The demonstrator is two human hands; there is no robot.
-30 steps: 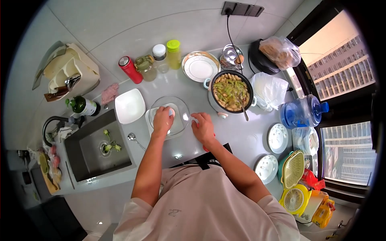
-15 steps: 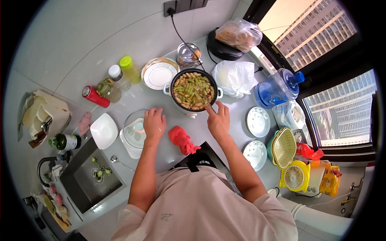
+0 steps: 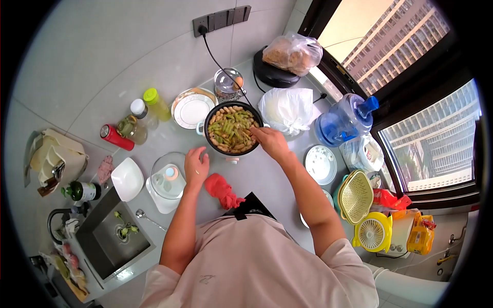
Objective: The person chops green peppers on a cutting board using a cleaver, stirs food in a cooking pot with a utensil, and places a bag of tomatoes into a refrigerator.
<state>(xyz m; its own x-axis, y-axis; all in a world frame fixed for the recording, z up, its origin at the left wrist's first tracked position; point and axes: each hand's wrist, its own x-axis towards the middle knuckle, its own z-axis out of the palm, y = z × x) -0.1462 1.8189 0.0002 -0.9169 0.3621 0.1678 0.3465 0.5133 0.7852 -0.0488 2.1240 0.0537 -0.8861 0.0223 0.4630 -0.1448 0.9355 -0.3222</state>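
1. One cooking pot (image 3: 231, 153) w/ grn pods (image 3: 226, 128), mid-counter (image 3: 269, 177).
2. R hand (image 3: 270, 142) at pot's R rim, fingers bent; can't tell if gripping.
3. L hand (image 3: 196, 165) nr pot, empty, fingers loosely spread.
4. Red bundle (image 3: 221, 190) beside L wrist.
5. Glass lid (image 3: 167, 186) on wht tray (image 3: 165, 206), L side.
6. Stacked plates (image 3: 194, 111) behind pot; wht plastic bag (image 3: 285, 109) R.

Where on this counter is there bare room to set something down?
Between the red bundle, the pot and the right forearm; also between the glass lid and the stacked plates. Crowded: along the window, with white bag, water jug and baskets.
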